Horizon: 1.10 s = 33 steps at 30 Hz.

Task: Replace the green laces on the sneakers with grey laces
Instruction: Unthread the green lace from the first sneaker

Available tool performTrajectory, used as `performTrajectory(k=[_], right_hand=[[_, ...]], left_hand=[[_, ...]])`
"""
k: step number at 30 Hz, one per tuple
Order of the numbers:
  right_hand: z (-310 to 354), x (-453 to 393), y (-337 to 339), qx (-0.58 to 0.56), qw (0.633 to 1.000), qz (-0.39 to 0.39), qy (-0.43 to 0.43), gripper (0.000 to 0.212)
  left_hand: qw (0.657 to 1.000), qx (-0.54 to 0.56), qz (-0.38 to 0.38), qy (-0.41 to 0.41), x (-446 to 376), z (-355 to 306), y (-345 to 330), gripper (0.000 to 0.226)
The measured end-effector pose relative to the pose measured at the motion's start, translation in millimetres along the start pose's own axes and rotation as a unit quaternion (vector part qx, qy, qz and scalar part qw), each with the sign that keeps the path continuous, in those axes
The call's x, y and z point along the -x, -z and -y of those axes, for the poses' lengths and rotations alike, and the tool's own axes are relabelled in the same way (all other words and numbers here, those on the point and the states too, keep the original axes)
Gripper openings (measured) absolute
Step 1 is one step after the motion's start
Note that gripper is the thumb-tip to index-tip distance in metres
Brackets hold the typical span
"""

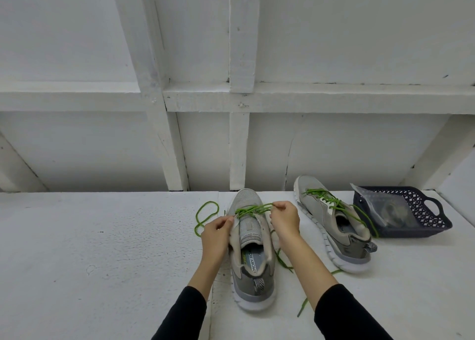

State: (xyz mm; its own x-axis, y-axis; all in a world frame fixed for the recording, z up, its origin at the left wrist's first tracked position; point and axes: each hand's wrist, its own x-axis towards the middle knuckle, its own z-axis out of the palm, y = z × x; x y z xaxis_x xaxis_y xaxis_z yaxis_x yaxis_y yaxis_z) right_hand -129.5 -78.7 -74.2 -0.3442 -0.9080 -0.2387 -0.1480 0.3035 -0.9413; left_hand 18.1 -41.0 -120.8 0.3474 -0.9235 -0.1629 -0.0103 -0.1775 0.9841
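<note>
The person wears a black top with long sleeves. The left sleeve [183,314] and the right sleeve [349,314] are pushed up, so the forearms are bare. Both hands are bare, without gloves, rings or watch.

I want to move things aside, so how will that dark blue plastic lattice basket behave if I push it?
The dark blue plastic lattice basket probably slides easily: it looks light, holding only a clear plastic bag. Its low, wide shape makes tipping unlikely. It stands near the second grey sneaker, which it may nudge.
</note>
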Motion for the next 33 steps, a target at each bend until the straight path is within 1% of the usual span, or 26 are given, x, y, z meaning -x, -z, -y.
performTrajectory(k=[2, 3, 4, 5, 7, 9, 11, 14, 15, 16, 17, 18, 19, 21, 22, 23, 24, 25, 26, 27, 28, 29, 31, 33], right_hand=[[7.5, 4.6, 1.2, 0.062, 0.991, -0.024, 0.117, 0.024], [12.3, 7.3, 0.1, 0.082, 0.981, -0.018, 0.178, 0.024], [16.8, 9.9, -1.6, 0.099, 0.969, 0.009, 0.225, 0.022], [20.1, 12.7, -4.5, 0.125, 0.958, 0.05, 0.253, 0.019], [20.7, 15.1, -10.5, 0.197, 0.932, 0.131, 0.275, 0.018], [17.3, 15.7, -15.9, 0.286, 0.899, 0.158, 0.29, 0.018], [14.6, 16.1, -18.6, 0.362, 0.868, 0.154, 0.304, 0.02], [12.2, 17.1, -18.7, 0.461, 0.813, 0.124, 0.333, 0.02], [11.0, 16.2, -18.9, 0.47, 0.808, 0.12, 0.334, 0.019], [10.6, 15.0, -18.6, 0.458, 0.817, 0.122, 0.328, 0.017], [10.8, 13.9, -17.9, 0.424, 0.84, 0.123, 0.315, 0.016], [11.1, 12.4, -17.0, 0.374, 0.87, 0.122, 0.297, 0.016], [12.6, 11.5, -15.2, 0.316, 0.899, 0.119, 0.278, 0.015], [17.5, 11.3, -10.3, 0.202, 0.942, 0.093, 0.252, 0.014], [19.2, 11.5, -7.1, 0.13, 0.962, 0.08, 0.227, 0.014], [21.0, 10.8, -3.4, 0.032, 0.979, 0.075, 0.189, 0.015], [24.0, 10.4, 0.7, -0.091, 0.982, 0.081, 0.143, 0.016], [26.7, 8.8, 5.6, -0.211, 0.969, 0.093, 0.094, 0.017], [28.4, 6.1, 11.5, -0.301, 0.947, 0.101, 0.056, 0.018], [28.8, 3.0, 17.4, -0.339, 0.934, 0.102, 0.039, 0.018], [28.0, -0.7, 22.9, -0.331, 0.938, 0.099, 0.035, 0.019], [25.3, -4.4, 27.5, -0.287, 0.952, 0.093, 0.045, 0.019], [15.8, -9.8, 33.2, -0.134, 0.983, 0.078, 0.096, 0.019], [3.1, -14.1, 36.7, -0.002, 0.988, 0.058, 0.142, 0.017]], left_hand=[[1.0, 0.0, -0.001, -0.003, -0.4, 0.2, -0.1, 0.016], [1.0, -0.002, -0.002, -0.005, -0.6, 0.4, -0.2, 0.016], [1.0, -0.003, -0.002, -0.009, -0.4, 0.6, 0.0, 0.016], [1.0, -0.006, -0.003, -0.013, -0.1, 0.5, 0.2, 0.016], [1.0, -0.013, -0.001, -0.019, 0.6, 0.0, 0.6, 0.016], [1.0, -0.016, 0.001, -0.021, 1.2, -0.8, 0.8, 0.016], [1.0, -0.013, 0.0, -0.019, 1.9, -2.4, 0.1, 0.016], [1.0, -0.002, -0.001, -0.014, 2.6, -2.7, -0.5, 0.015], [1.0, 0.0, -0.001, -0.013, 2.3, -2.1, -0.5, 0.015], [1.0, 0.0, -0.001, -0.013, 2.2, -1.6, -0.2, 0.015], [1.0, -0.003, 0.001, -0.014, 2.1, -1.4, 0.0, 0.015], [1.0, -0.003, 0.003, -0.015, 2.5, -1.7, 0.2, 0.015], [1.0, -0.002, 0.004, -0.016, 2.6, -1.8, 0.5, 0.015], [1.0, 0.008, 0.001, -0.016, 3.0, -2.3, 1.0, 0.014], [1.0, 0.013, -0.002, -0.013, 2.9, -2.6, 1.2, 0.014], [1.0, 0.016, -0.004, -0.011, 2.6, -2.7, 1.2, 0.013], [1.0, 0.016, -0.005, -0.009, 2.4, -2.9, 1.3, 0.013], [1.0, 0.016, -0.003, -0.009, 2.4, -3.0, 1.4, 0.015], [1.0, 0.016, -0.002, -0.01, 3.3, -3.5, 1.4, 0.017], [1.0, 0.019, -0.001, -0.011, 4.3, -4.4, 1.0, 0.018], [1.0, 0.024, 0.0, -0.015, 5.4, -4.5, 0.9, 0.017], [0.999, 0.027, 0.0, -0.02, 6.0, -4.3, 1.2, 0.017], [0.999, 0.025, 0.005, -0.027, 6.4, -3.9, 1.3, 0.017], [0.999, 0.014, 0.015, -0.034, 5.1, -2.6, 2.0, 0.019]])
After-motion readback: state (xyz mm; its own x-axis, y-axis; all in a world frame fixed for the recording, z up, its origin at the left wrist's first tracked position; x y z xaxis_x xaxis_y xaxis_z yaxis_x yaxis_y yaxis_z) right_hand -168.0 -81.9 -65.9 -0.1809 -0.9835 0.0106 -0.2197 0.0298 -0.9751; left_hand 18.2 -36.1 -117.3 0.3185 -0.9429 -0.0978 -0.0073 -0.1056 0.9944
